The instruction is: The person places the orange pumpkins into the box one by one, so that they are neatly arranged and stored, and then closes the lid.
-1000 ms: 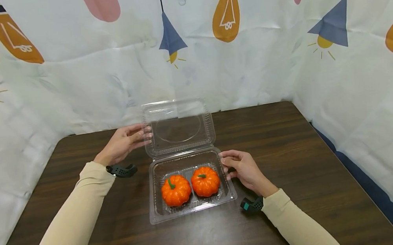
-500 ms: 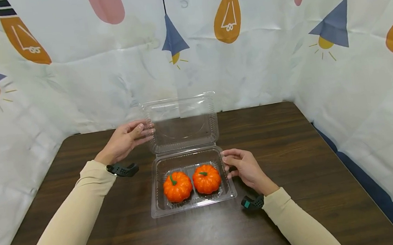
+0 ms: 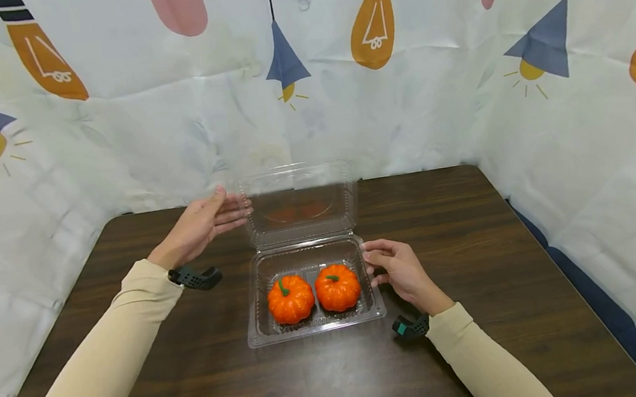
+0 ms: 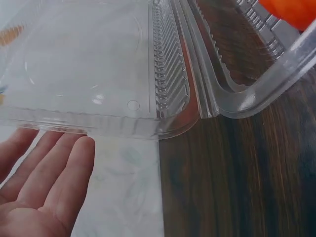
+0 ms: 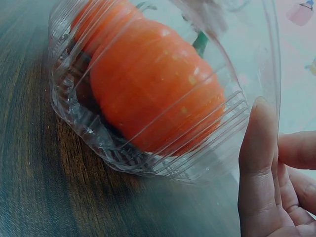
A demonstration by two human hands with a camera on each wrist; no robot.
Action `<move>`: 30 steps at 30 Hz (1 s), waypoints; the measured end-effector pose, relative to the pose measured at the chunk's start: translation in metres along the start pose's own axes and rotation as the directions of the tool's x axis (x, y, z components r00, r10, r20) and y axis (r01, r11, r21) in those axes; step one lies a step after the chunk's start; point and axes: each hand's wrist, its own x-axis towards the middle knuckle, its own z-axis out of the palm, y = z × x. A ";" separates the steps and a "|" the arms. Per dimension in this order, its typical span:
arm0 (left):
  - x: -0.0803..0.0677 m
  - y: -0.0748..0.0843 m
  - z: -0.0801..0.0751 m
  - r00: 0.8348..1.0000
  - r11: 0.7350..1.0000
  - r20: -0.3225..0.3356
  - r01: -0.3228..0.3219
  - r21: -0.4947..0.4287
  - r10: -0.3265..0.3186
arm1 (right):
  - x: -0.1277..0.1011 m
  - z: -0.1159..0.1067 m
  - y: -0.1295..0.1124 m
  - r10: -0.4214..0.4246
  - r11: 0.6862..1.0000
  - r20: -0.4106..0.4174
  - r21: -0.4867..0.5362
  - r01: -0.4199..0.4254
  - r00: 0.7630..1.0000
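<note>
A clear plastic clamshell container (image 3: 317, 333) sits on the table in the head view, its hinged lid (image 3: 304, 232) raised and leaning back. Two small orange pumpkins with green stems lie side by side in its base, the left pumpkin (image 3: 290, 299) and the right pumpkin (image 3: 337, 287). My left hand (image 3: 197, 226) is at the lid's left side with straight fingers, their tips showing through the plastic and the thumb lifted away. On the base's right side, my right hand (image 3: 402, 273) pinches the rim (image 5: 277, 98) between thumb and fingers.
The dark wooden table (image 3: 473, 260) extends around the container on both sides. Behind it and at the sides hangs a white curtain (image 3: 162, 137) printed with lamps and bulbs. Dark bands (image 3: 196, 278) circle both wrists.
The lid rose slightly, then leaned back again. My left thumb has come away from the lid's edge and the fingers have straightened. The right hand keeps its hold on the base.
</note>
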 end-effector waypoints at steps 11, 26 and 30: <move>-0.018 0.021 0.005 0.999 0.992 0.033 0.014 0.125 -0.018 | -0.001 0.001 -0.001 -0.002 1.000 -0.001 -0.007 0.002 1.000; -0.039 0.037 0.009 0.994 0.870 0.067 0.042 0.491 -0.085 | -0.001 0.001 -0.001 -0.009 1.000 0.009 -0.006 0.009 1.000; -0.044 0.037 0.013 0.998 0.817 0.031 0.022 0.577 -0.048 | -0.002 0.001 -0.001 -0.009 1.000 0.010 -0.012 0.009 1.000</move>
